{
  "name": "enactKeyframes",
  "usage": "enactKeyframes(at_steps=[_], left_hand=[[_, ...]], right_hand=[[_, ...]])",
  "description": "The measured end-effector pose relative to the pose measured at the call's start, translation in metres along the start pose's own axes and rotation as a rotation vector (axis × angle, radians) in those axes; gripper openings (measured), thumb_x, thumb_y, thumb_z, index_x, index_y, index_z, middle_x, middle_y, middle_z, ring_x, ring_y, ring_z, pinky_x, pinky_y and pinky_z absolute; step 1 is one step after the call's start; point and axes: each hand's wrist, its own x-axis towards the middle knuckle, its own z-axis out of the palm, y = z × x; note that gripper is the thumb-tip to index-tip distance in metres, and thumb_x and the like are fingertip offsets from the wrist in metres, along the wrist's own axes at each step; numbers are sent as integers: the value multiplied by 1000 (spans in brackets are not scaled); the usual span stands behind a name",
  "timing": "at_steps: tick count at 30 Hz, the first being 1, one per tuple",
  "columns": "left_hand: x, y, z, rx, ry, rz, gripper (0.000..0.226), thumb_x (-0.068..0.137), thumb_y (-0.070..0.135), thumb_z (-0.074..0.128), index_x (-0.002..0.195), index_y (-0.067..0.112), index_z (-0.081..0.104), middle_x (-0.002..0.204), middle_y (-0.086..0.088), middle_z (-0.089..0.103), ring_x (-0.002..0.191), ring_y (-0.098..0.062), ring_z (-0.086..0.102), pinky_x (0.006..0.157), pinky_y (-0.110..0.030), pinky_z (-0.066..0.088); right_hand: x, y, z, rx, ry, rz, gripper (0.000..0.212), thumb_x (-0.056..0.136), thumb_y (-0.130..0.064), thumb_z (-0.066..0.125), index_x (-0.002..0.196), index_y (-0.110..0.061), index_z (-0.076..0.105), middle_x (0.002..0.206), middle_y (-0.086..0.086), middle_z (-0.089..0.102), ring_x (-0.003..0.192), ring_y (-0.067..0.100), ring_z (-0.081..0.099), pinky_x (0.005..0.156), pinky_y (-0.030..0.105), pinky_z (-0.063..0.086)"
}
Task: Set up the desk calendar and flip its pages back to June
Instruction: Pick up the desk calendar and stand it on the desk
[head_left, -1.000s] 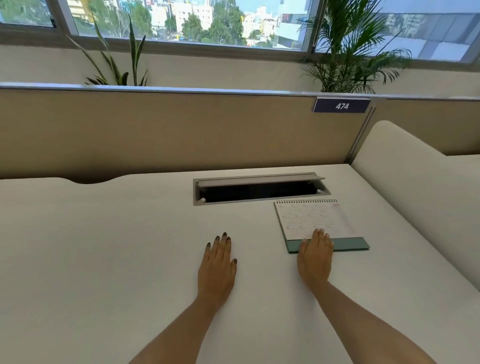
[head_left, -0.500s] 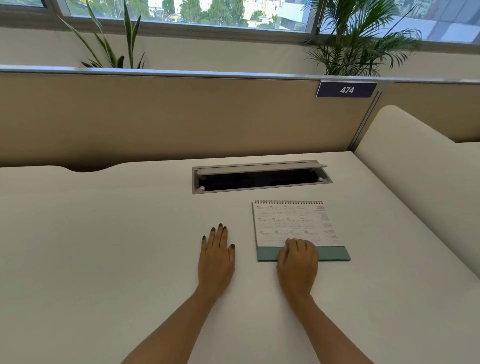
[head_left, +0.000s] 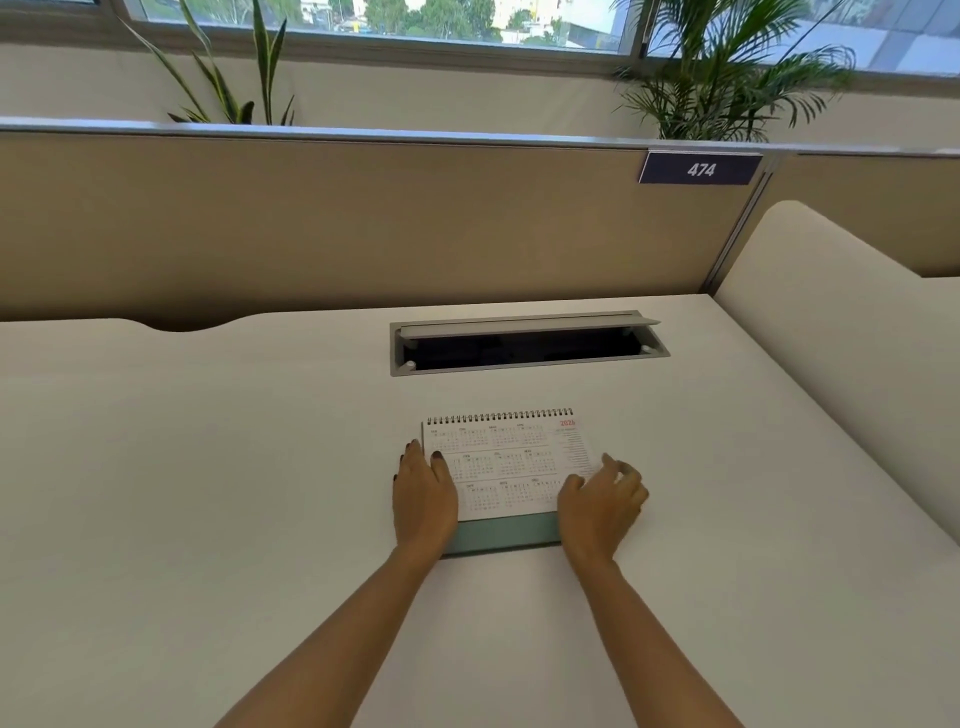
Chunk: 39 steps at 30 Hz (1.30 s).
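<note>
A spiral-bound desk calendar (head_left: 506, 462) lies flat on the white desk (head_left: 208, 467), its rings at the far edge and a teal base strip at the near edge. The top page shows a whole year in small month grids. My left hand (head_left: 423, 501) rests at the calendar's left edge, thumb on the page and fingers on the desk beside it. My right hand (head_left: 602, 501) covers the near right corner with fingers curled and spread; whether it grips the edge is unclear.
An open cable tray slot (head_left: 527, 345) is cut into the desk just beyond the calendar. A tan partition (head_left: 363, 223) with a "474" plate (head_left: 700, 169) closes the far side. A cream curved divider (head_left: 841, 353) rises on the right. Plants stand behind the partition.
The calendar slid left and nearer, ending straight in front of me. My left hand moved from the bare desk to its left edge, and my right hand shifted to its near right corner.
</note>
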Motion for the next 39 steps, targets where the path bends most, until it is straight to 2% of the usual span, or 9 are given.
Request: enactKeyframes(at_steps=[3,9,12,15,19,24,28,34,39], left_hand=[[0,5,0,-23,-23,-34,45,99,34,24,135,14,42,132,-7,54,115,-27,51,102,-44,39],[-2,31,-10,-287,-58,-211,46,99,36,22,136,16,41,128,-7,55,115,-27,51,95,-37,42],[4,33,-23,-366,-56,-329,51,97,40,20,130,10,46,117,-11,62,97,-26,58,68,-30,44],[4,33,-40,-464,-21,-407,50,98,41,18,100,9,57,97,-9,66,73,-20,58,52,-26,38],[0,29,-63,-600,81,-378,36,98,36,23,71,24,44,74,4,58,68,-15,56,60,-26,42],[-2,32,-102,-965,177,-373,32,97,27,30,103,8,56,94,-4,63,80,-15,60,65,-25,46],[-10,36,-124,-979,219,-236,35,98,29,29,88,16,59,86,-2,65,74,-13,61,64,-25,47],[-24,28,-144,-856,253,1,30,99,27,27,99,21,57,96,2,67,85,-10,63,68,-22,51],[-31,16,-153,-917,227,38,32,101,23,25,102,21,57,99,4,66,90,-7,62,73,-17,51]], right_hand=[[16,-3,-6,-76,-160,82,45,88,-15,52,130,0,47,129,20,49,118,33,40,97,40,36],[25,-16,-9,-85,-248,229,33,92,-26,47,109,0,59,119,21,55,109,35,47,91,43,42],[21,-21,-11,-88,-264,269,35,92,-29,47,110,-1,60,122,20,52,112,34,46,93,42,39],[15,-25,-10,-30,-276,295,38,92,-31,47,112,-1,60,120,19,53,110,33,49,91,41,43],[10,-34,-11,271,-308,344,39,88,-31,49,111,1,54,109,15,60,93,30,59,70,34,48],[-2,-56,-30,507,-289,256,23,93,-32,49,104,-12,49,82,-4,54,70,9,52,51,24,38],[-20,-69,-34,612,-295,119,21,96,-37,45,103,-18,48,87,-4,60,76,11,59,54,20,41],[-48,-72,-28,690,-280,0,15,98,-34,44,105,-21,48,95,-1,64,87,15,62,63,25,52],[-59,-69,-26,712,-249,-57,15,98,-28,45,106,-17,51,97,0,66,86,10,61,68,24,54]])
